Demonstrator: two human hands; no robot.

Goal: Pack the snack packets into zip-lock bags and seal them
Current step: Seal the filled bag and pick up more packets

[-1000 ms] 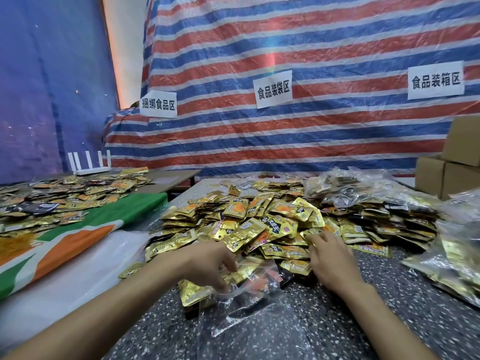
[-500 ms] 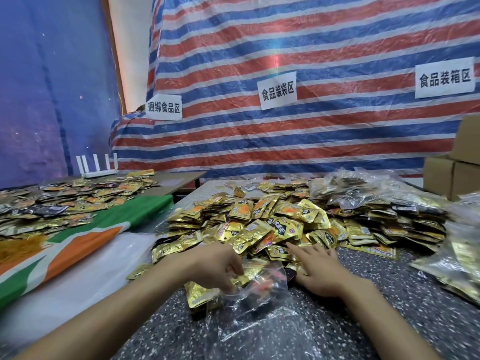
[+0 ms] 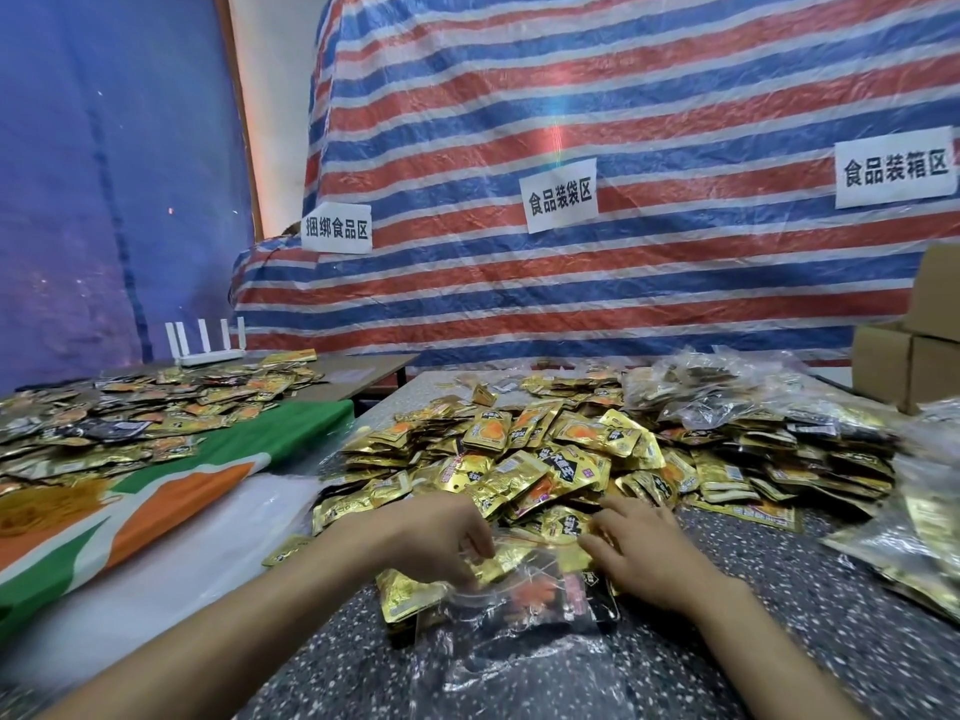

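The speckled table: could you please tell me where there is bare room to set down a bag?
Bare tabletop lies right of the right hand, bordered by the filled bags. Ahead, the packet heap is crowded; the zip-lock bag fills the near middle.

Looks like a makeshift food-packing workroom rather than a home or shop. Screened off across the upper frame with a red, white and blue striped tarpaulin (image 3: 597,111), hung with three paper labels: a bundling-zone sign (image 3: 336,228) left of centre, a bagging-zone sign (image 3: 560,197) in the middle, a boxing-zone sign (image 3: 894,168) at upper right. Heaped at centre with gold snack packets (image 3: 545,449) on a speckled table (image 3: 831,615), with more spread over a second table (image 3: 363,363) at left. Stacked with plain cardboard boxes (image 3: 924,356) at the right edge.
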